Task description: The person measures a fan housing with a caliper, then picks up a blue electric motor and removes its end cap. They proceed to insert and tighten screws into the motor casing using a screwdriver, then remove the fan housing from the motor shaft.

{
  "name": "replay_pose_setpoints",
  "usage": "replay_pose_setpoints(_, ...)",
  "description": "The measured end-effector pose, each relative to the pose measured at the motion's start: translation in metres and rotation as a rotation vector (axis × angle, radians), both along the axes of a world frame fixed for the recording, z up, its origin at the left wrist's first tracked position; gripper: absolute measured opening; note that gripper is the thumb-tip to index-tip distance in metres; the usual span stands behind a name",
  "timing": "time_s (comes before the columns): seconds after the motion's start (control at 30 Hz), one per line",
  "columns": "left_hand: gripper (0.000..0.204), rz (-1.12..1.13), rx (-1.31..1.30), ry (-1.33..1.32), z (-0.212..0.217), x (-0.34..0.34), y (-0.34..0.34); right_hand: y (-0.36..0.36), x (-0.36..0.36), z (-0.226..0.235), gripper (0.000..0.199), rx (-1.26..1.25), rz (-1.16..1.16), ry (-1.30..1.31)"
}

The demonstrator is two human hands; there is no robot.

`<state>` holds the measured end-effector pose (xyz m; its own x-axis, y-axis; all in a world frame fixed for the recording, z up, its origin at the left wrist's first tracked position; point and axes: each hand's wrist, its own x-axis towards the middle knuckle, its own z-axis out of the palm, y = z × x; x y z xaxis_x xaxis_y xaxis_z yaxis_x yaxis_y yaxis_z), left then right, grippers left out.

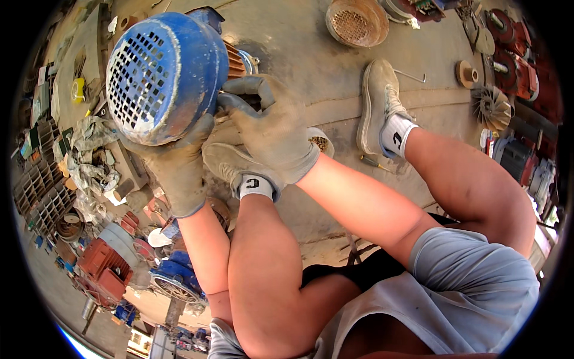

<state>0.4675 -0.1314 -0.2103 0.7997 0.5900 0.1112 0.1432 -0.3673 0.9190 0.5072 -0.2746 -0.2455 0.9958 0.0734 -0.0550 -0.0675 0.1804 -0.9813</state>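
Note:
A blue electric motor (203,66) with a worn, perforated fan cover (140,78) is tilted up in front of me at the upper left. Bare copper-coloured fins show behind the cover. My left hand (179,167), in a dirty grey work glove, grips the cover from its near side; the fingers are partly hidden beneath it. My right hand (272,128), gloved as well, is curled against the motor's right side, fingertips at the cover's edge by the fins. Below the right wrist, a small bowl of little brownish parts (320,142) stands on the floor.
A screwdriver (373,163) lies between my shoes. Farther off are a rusty round pan (357,24), a bent rod (410,76), a flanged ring (466,73) and a fan wheel (492,107). Red motors (508,72) line the right; crumpled plastic (92,152) and more motors (104,263) crowd the left.

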Motion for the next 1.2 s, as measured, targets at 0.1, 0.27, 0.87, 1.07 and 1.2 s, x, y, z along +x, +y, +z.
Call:
replay_pose_setpoints(0.1, 0.136, -0.041, 0.106, 0.022, -0.002, -0.004, 0.006, -0.004, 0.0, 0.016, 0.019, -0.123, 0.025, 0.02)
replay_pose_setpoints(0.27, 0.132, -0.039, -0.008, -0.005, -0.005, -0.007, 0.009, 0.002, -0.004, 0.004, 0.016, -0.193, -0.021, 0.016)
replay_pose_setpoints(0.87, 0.133, 0.028, 0.265, 0.088, 0.068, -0.029, 0.01, 0.002, -0.007, 0.028, 0.018, -0.245, 0.002, 0.233)
replay_pose_setpoints(1.07, 0.097, 0.018, 0.128, 0.179, 0.216, -0.028, 0.01, 0.007, -0.007, 0.041, 0.025, -0.192, 0.0, 0.351)
replay_pose_setpoints(1.2, 0.089, -0.038, 0.059, 0.187, 0.287, -0.02, -0.017, 0.011, 0.0, 0.026, 0.033, -0.116, -0.068, 0.441)
